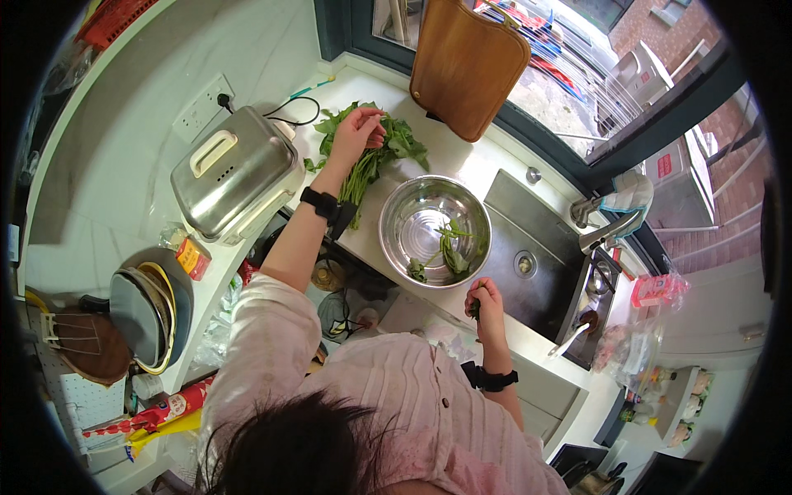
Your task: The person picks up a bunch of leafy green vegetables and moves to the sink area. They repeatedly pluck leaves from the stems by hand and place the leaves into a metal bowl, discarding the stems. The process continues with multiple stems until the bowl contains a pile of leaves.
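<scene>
A heap of leafy green vegetables (403, 143) lies on the white counter, its long stems pointing towards me. Over its leaves is my left hand (360, 131), fingers bent; whether it grips anything is hidden. A stainless steel bowl (396, 213) stands right of the heap, beside the sink. Inside it rest a few green sprigs (456, 257). At the bowl's near right side, my right hand (487, 303) is closed around a dark green leafy piece (474, 307), which is mostly covered by the fingers.
Right of the bowl is a steel sink (544, 297) with a faucet (609, 232). A wooden cutting board (467, 68) leans against the window. On the left stand a metal-lidded appliance (241, 173) and several nested pans (139, 315). A white-handled utensil (569, 341) lies by the sink.
</scene>
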`<state>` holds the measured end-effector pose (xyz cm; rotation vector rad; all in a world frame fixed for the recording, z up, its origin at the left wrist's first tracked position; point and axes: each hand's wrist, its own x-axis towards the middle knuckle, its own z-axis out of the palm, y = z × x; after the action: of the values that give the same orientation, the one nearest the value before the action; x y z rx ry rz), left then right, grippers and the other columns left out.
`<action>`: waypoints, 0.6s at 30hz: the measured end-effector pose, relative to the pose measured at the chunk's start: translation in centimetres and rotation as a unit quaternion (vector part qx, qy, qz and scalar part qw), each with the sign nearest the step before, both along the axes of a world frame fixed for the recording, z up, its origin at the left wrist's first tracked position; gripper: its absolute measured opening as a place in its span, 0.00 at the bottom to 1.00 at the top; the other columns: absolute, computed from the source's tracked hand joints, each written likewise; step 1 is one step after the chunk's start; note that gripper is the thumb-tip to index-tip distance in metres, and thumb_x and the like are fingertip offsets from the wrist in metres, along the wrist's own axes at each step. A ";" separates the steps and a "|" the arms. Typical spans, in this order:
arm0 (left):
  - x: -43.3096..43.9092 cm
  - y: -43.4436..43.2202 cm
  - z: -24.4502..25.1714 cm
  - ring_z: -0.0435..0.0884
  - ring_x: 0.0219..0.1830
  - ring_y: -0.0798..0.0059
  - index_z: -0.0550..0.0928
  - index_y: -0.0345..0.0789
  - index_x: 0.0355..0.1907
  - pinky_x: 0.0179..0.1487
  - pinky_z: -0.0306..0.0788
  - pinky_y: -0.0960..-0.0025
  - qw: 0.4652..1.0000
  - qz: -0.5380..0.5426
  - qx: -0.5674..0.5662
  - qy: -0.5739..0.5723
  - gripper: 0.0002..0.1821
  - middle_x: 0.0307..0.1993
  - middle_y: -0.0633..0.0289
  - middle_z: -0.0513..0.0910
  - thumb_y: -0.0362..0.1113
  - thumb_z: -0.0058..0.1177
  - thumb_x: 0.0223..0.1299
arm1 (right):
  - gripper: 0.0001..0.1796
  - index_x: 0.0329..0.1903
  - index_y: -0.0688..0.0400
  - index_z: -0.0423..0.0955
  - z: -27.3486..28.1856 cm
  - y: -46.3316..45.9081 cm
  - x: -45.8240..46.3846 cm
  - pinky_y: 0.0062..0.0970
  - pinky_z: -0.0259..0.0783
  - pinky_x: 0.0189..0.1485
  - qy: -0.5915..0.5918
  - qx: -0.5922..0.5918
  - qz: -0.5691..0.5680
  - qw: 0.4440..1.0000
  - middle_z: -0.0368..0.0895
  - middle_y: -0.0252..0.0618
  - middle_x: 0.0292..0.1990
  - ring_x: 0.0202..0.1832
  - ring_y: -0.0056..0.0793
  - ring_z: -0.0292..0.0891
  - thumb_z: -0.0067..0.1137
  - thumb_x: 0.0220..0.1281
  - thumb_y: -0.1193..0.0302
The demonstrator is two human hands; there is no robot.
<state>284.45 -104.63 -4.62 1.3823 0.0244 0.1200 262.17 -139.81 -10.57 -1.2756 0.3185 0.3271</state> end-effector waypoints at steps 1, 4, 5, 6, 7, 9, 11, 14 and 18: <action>-0.4 -0.3 1.4 0.80 0.32 0.83 0.79 0.36 0.51 0.38 0.77 0.78 1.000 -0.008 -0.004 -0.009 0.11 0.32 0.68 0.81 0.37 0.48 0.72 | 0.02 0.35 0.56 0.67 0.1 0.0 0.0 0.21 0.60 0.21 -0.001 -0.014 -0.006 1.000 0.68 0.32 0.21 0.20 0.21 0.64 0.45 0.59 0.76; -2.0 -1.6 5.2 0.80 0.37 0.84 0.79 0.35 0.54 0.47 0.77 0.78 0.998 -0.055 -0.026 0.002 0.14 0.33 0.69 0.80 0.37 0.47 0.72 | 0.02 0.34 0.55 0.67 0.4 -0.1 0.2 0.20 0.61 0.21 -0.028 -0.022 -0.038 0.999 0.68 0.30 0.21 0.20 0.19 0.64 0.49 0.63 0.72; -2.6 -2.2 6.1 0.80 0.37 0.84 0.79 0.34 0.54 0.48 0.77 0.78 0.996 -0.078 -0.034 -0.005 0.14 0.33 0.69 0.80 0.36 0.46 0.72 | 0.05 0.33 0.54 0.67 0.6 -0.3 0.4 0.20 0.61 0.21 -0.035 -0.024 -0.057 0.997 0.68 0.29 0.21 0.19 0.18 0.64 0.51 0.65 0.70; -3.1 -2.8 6.8 0.80 0.37 0.84 0.79 0.33 0.54 0.48 0.77 0.77 0.994 -0.100 -0.044 -0.013 0.15 0.34 0.69 0.80 0.36 0.46 0.72 | 0.08 0.32 0.53 0.67 0.9 -0.6 0.7 0.19 0.61 0.22 -0.039 -0.025 -0.076 0.996 0.68 0.28 0.22 0.19 0.17 0.63 0.53 0.67 0.67; -3.4 -3.4 7.2 0.80 0.37 0.84 0.79 0.33 0.55 0.48 0.77 0.77 0.989 -0.130 -0.060 -0.040 0.15 0.34 0.68 0.80 0.36 0.45 0.72 | 0.10 0.31 0.53 0.66 1.3 -1.0 1.0 0.19 0.61 0.22 -0.044 -0.025 -0.093 0.994 0.68 0.27 0.22 0.19 0.16 0.63 0.54 0.68 0.65; -3.2 -4.1 7.4 0.80 0.38 0.83 0.79 0.31 0.55 0.48 0.77 0.76 0.988 -0.143 -0.054 -0.037 0.16 0.34 0.68 0.80 0.35 0.44 0.73 | 0.15 0.28 0.51 0.66 2.1 -1.6 2.0 0.17 0.59 0.22 -0.089 -0.087 -0.091 0.988 0.68 0.25 0.21 0.19 0.14 0.62 0.56 0.70 0.61; -2.2 -4.1 6.7 0.80 0.39 0.83 0.79 0.33 0.55 0.48 0.77 0.76 0.987 -0.145 -0.055 -0.051 0.15 0.35 0.68 0.80 0.35 0.43 0.73 | 0.15 0.27 0.52 0.66 3.0 -2.2 3.1 0.17 0.58 0.21 -0.140 -0.130 -0.086 0.978 0.67 0.25 0.21 0.19 0.14 0.62 0.55 0.70 0.62; -1.0 -2.1 4.5 0.80 0.38 0.83 0.80 0.38 0.56 0.44 0.75 0.79 0.997 -0.032 0.068 0.009 0.15 0.35 0.68 0.83 0.36 0.43 0.73 | 0.15 0.27 0.52 0.66 4.0 -2.3 3.9 0.17 0.56 0.22 -0.137 -0.119 -0.082 0.980 0.66 0.25 0.19 0.18 0.14 0.60 0.54 0.71 0.63; 0.9 0.5 1.2 0.80 0.31 0.84 0.80 0.37 0.56 0.36 0.71 0.81 0.995 0.058 0.031 -0.077 0.16 0.35 0.67 0.84 0.39 0.43 0.74 | 0.15 0.27 0.52 0.67 3.6 -1.6 4.1 0.17 0.56 0.21 -0.128 -0.105 -0.068 0.984 0.66 0.25 0.19 0.18 0.13 0.60 0.53 0.72 0.62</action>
<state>285.37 -104.08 -3.43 1.4300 -0.0290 0.3270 266.30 -141.36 -6.94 -1.4773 0.2228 0.0108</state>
